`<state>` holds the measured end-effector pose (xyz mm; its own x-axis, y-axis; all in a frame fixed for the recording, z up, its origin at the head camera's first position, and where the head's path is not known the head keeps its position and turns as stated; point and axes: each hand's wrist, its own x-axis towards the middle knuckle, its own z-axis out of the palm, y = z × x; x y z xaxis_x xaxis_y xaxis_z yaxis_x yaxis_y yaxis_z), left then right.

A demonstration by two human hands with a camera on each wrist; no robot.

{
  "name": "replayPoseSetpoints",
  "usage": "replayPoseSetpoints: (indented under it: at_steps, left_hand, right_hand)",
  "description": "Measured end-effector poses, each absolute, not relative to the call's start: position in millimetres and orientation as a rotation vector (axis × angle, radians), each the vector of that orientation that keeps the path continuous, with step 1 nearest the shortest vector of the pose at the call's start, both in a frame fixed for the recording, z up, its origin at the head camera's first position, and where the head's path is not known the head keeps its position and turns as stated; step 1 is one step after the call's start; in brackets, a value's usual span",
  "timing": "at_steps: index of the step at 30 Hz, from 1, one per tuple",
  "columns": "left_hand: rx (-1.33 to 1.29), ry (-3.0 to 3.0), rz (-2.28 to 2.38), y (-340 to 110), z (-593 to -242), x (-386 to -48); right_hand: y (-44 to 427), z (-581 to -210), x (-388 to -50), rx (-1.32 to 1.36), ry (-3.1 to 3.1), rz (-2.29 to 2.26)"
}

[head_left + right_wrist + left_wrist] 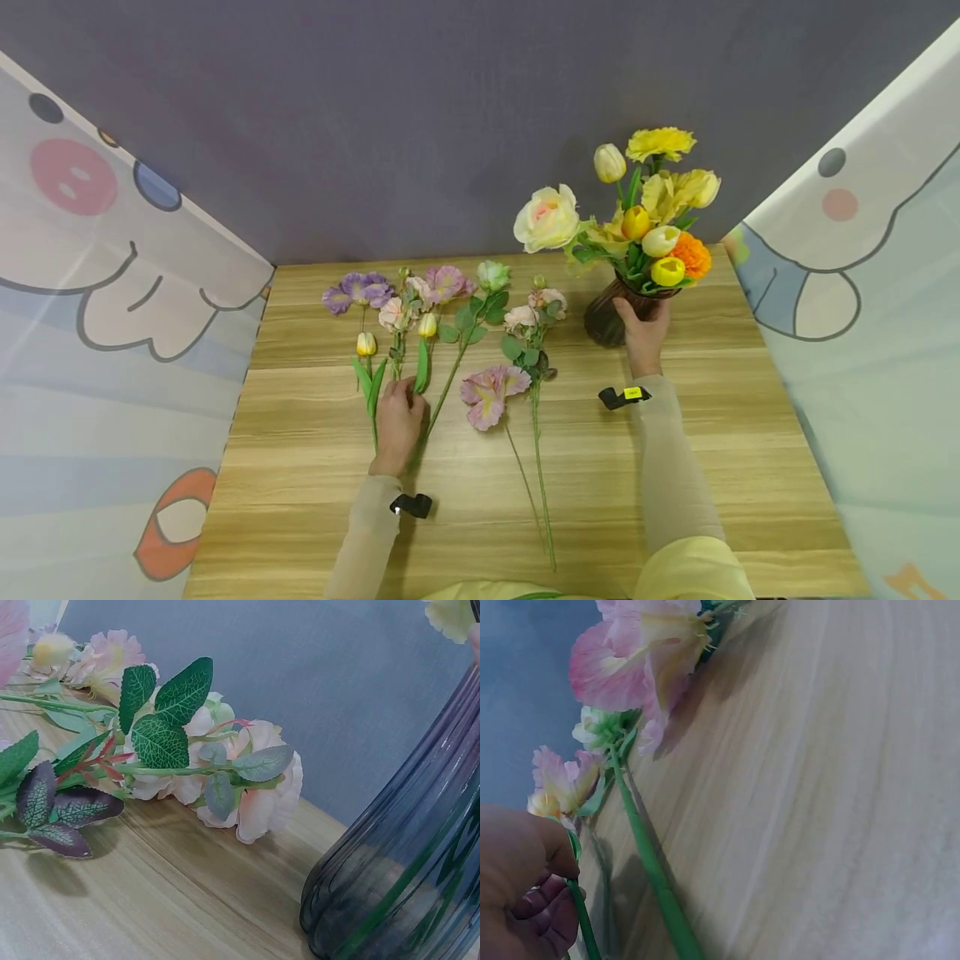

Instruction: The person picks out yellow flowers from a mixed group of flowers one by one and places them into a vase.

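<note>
My left hand pinches the green stem of a yellow-and-white tulip between thumb and fingers, low over the table. In the left wrist view that stem runs through the fingertips. My right hand grips a dark ribbed glass vase near its rim. The vase holds a bunch with a cream rose, an orange flower, a yellow flower and several tulips. Through the glass in the right wrist view, green stems show.
On the wooden table lie a purple flower, another tulip, a pale green flower, a pink-purple flower and a pale pink spray. A grey wall stands behind; printed cartoon panels flank both sides.
</note>
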<state>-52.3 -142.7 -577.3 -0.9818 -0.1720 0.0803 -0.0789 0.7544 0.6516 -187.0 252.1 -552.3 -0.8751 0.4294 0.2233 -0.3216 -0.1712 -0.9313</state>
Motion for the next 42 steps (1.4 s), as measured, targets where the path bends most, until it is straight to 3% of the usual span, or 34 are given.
replayPoseSetpoints:
  at_steps: [14,26,35,42]
  left_hand:
    - [0.297,-2.636,-1.263,-136.7,-555.9,-56.2]
    - [0.092,-2.345,-1.289,-130.3,-529.3,-66.8]
    - [0.105,-2.133,-1.588,-113.8,-499.6,-76.1]
    - [-0.026,-1.930,-1.728,-91.5,-476.2,-94.7]
  right_hand:
    - [252.7,-553.3,-187.3,-0.133,-1.644,2.074]
    - [253.1,-553.6,-188.7,-0.089,-1.582,2.117]
    - [251.7,-553.6,-187.9,-0.119,-1.597,2.090]
    - [251.6,-553.1,-187.6,-0.098,-1.574,2.107]
